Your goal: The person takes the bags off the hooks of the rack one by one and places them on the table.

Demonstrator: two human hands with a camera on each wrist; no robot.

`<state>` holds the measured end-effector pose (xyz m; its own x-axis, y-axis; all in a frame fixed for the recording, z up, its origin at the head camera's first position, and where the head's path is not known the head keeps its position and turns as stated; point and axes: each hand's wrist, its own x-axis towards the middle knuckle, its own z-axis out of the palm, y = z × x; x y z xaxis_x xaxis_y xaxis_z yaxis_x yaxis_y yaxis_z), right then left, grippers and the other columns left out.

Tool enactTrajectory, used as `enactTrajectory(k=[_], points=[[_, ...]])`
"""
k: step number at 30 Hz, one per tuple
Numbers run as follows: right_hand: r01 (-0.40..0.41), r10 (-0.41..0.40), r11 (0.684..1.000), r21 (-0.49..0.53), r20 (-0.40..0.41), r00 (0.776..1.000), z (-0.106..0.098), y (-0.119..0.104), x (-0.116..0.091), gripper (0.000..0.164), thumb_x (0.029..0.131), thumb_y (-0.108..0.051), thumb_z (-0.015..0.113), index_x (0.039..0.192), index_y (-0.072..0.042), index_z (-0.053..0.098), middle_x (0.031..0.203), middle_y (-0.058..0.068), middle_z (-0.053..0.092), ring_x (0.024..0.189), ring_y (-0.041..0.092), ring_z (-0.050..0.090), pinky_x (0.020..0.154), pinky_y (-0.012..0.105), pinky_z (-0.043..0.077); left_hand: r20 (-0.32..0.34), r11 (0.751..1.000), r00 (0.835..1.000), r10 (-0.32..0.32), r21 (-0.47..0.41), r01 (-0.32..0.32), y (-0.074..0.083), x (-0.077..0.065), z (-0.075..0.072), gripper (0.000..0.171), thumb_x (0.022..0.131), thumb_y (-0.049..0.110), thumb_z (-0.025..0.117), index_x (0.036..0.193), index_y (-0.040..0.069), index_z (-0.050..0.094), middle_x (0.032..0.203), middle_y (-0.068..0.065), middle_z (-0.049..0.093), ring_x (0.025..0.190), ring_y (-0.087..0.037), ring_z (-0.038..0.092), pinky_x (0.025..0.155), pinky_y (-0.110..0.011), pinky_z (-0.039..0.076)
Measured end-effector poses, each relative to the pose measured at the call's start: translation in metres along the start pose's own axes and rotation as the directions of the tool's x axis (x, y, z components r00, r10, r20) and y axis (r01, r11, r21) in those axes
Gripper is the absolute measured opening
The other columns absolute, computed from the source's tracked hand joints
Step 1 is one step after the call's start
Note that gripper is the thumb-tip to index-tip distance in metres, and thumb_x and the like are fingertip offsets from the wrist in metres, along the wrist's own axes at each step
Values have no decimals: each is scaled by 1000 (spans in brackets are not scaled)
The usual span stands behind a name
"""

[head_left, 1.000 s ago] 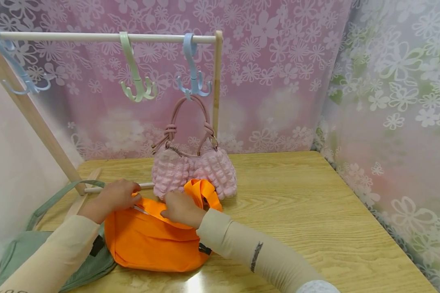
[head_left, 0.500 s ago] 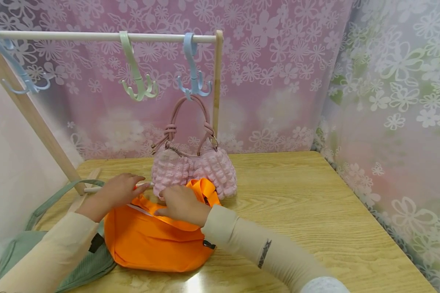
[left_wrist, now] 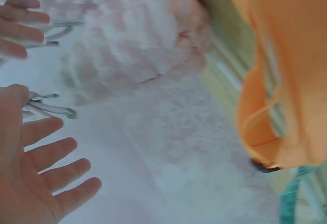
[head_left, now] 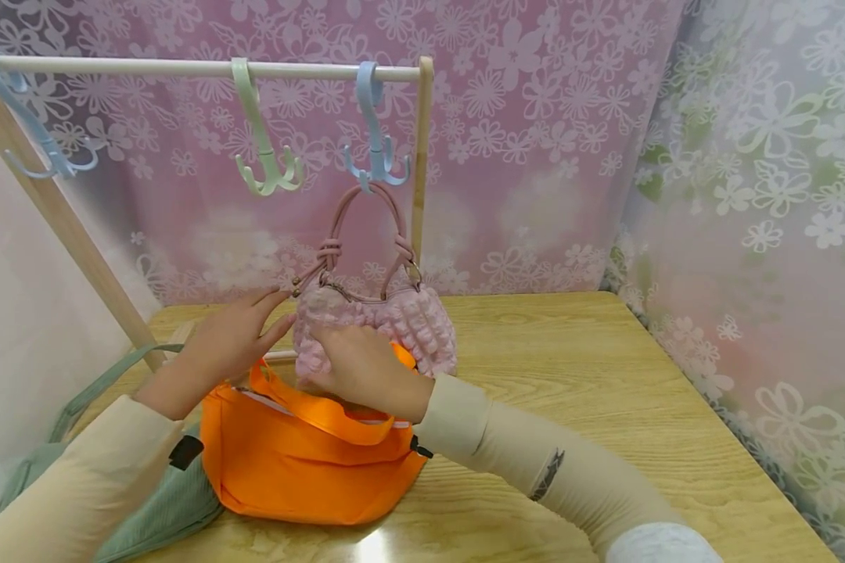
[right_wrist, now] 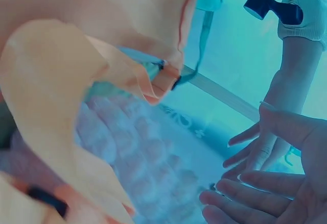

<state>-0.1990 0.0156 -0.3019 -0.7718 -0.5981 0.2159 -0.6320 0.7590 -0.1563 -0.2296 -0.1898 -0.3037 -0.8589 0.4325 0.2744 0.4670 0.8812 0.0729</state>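
An orange shoulder bag [head_left: 310,481] with a wide webbing strap stands at the front of the wooden table. Behind it a pink puffy handbag [head_left: 418,332] sits with its looped handle [head_left: 345,207] reaching up to the right blue hook. My left hand [head_left: 225,340] is at the pink bag's left side, fingers stretched out and nothing in them. Over the orange bag's top, my right hand [head_left: 369,371] overlaps the front of the pink bag. In the right wrist view the right hand's fingers [right_wrist: 245,196] are spread and hold nothing.
A white rail [head_left: 141,68] on wooden posts carries two blue hooks [head_left: 375,148] and a green hook [head_left: 271,168] between them. On the left, a green bag [head_left: 169,508] lies partly under the left sleeve. Flowered curtains [head_left: 535,188] stand behind and right of the table [head_left: 570,407].
Both hands have come off the orange bag's top edge and moved forward to the pink handbag. The orange strap now droops over the bag's front. The left fingers have straightened.
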Motion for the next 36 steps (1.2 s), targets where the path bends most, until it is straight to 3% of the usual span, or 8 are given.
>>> enactTrajectory(k=[5, 11, 17, 22, 24, 30, 33, 36], points=[[8, -9, 1000, -25, -51, 999, -21, 4, -5, 61, 90, -48, 66, 138, -14, 54, 109, 1, 70, 81, 14, 69, 69, 27, 57, -217, 990, 967, 131, -20, -139, 14, 10, -18, 45, 97, 24, 60, 137, 3, 53, 134, -22, 56, 116, -43, 57, 95, -58, 46], [19, -28, 998, -55, -174, 984, -45, 13, -6, 57, 89, -44, 68, 135, -12, 56, 116, 3, 69, 86, 18, 70, 74, 30, 58, -499, 962, 832, 241, 8, -274, 28, 23, -42, 43, 91, 12, 66, 131, 1, 57, 125, -21, 62, 109, -40, 62, 89, -55, 51], [17, -30, 999, -43, -322, 946, -61, 25, -3, 56, 89, -39, 71, 133, -8, 56, 121, 9, 67, 95, 24, 69, 82, 34, 57, -644, 940, 698, 312, 104, -324, 33, 41, -65, 39, 91, 11, 64, 127, 0, 58, 114, -21, 68, 48, -29, 51, 45, -40, 49], [6, -6, 1000, -3, -450, 893, -69, 38, 0, 59, 88, -33, 73, 135, -2, 55, 127, 13, 64, 110, 26, 65, 93, 36, 53, -693, 916, 617, 372, 167, -365, 41, 58, -85, 39, 93, 13, 63, 128, -1, 57, 123, -21, 63, 89, -37, 67, 67, -46, 57], [-10, 24, 999, 32, -492, 870, -73, 44, 2, 59, 88, -31, 74, 135, 0, 54, 129, 14, 62, 116, 27, 61, 98, 37, 50, -704, 912, 599, 382, 182, -368, 44, 66, -93, 40, 94, 14, 62, 130, -2, 56, 128, -22, 60, 109, -39, 62, 83, -50, 55], [-13, 55, 997, 76, -588, 807, -81, 59, 7, 60, 87, -29, 74, 137, -2, 53, 97, 11, 69, 77, 19, 65, 72, 31, 55, -747, 910, 545, 381, 200, -362, 50, 92, -116, 43, 94, 16, 64, 132, -3, 54, 131, -22, 57, 122, -38, 54, 101, -47, 46], [23, 39, 996, 90, -624, 781, -83, 64, 8, 59, 88, -26, 74, 140, -9, 53, 81, 7, 64, 67, 15, 60, 62, 29, 50, -747, 914, 550, 374, 194, -357, 52, 100, -123, 45, 95, 21, 63, 133, -2, 53, 134, -22, 55, 124, -38, 52, 109, -43, 39], [60, 21, 993, 99, -665, 747, -85, 68, 8, 55, 88, -22, 74, 139, -11, 55, 90, 9, 69, 60, 17, 56, 60, 30, 48, -739, 915, 564, 368, 181, -361, 53, 106, -128, 48, 95, 23, 64, 134, -2, 52, 136, -22, 54, 126, -38, 50, 112, -40, 35]])
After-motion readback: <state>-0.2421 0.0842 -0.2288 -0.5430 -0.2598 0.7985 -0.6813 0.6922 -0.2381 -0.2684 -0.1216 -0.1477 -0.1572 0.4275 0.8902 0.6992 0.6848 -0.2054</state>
